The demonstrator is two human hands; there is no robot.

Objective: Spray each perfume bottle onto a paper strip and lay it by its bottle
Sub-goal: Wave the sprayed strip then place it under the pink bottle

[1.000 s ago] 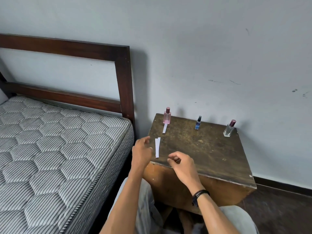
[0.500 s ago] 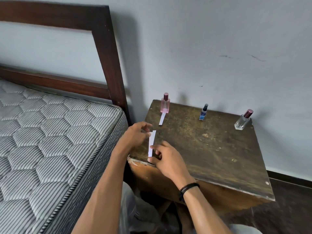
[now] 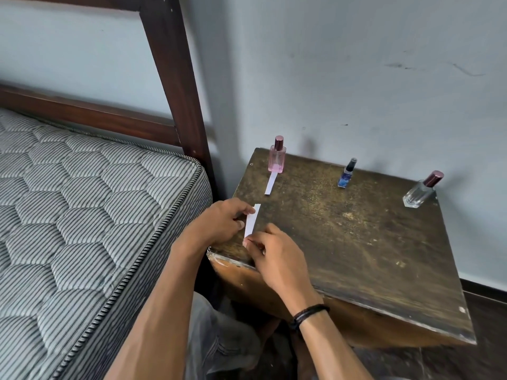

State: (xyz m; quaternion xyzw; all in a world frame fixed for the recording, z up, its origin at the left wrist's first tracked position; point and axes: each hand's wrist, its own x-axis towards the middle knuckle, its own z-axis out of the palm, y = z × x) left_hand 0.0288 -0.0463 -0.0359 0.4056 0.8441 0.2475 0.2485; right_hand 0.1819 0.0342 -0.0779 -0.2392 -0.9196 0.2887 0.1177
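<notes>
Strip [image 3: 251, 219] now pinched, left hand [image 3: 219, 223], right hand [image 3: 277, 259]

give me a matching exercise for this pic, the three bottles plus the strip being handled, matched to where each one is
1 pink bottle
2 blue bottle
3 clear bottle
4 loose strip

A between the other two bottles
B pinched by left hand and right hand
C farthest right
D laid strip in front of it

Pairs: 1-D, 2-A, 3-C, 4-B
</notes>
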